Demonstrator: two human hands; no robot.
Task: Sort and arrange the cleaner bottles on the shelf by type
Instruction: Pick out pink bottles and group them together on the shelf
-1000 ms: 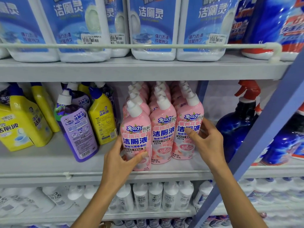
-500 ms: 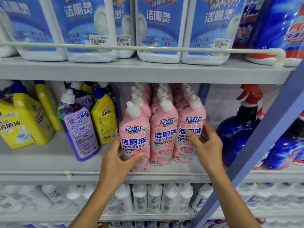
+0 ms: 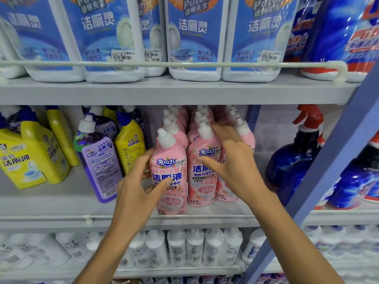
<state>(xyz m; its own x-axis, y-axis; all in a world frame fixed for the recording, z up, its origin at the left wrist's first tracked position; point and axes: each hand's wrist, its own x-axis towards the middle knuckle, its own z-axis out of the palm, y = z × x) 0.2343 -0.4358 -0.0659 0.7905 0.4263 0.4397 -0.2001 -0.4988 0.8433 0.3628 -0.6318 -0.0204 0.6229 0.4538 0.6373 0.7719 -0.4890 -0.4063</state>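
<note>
Hands sit closer together in the head view than a second ago: the right hand [image 3: 231, 167] has left the outer flank of the right pink bottle [image 3: 225, 193] and now lies across its front and that of the middle pink bottle [image 3: 200, 181], likely squaring up the pink block as one type. The left hand [image 3: 139, 187] stays curled round the front-left pink bottle [image 3: 172, 160], thumb across its label. The right hand's fingers are spread, nearly straight, only touching; all three stand on the middle shelf [image 3: 61, 203].
</note>
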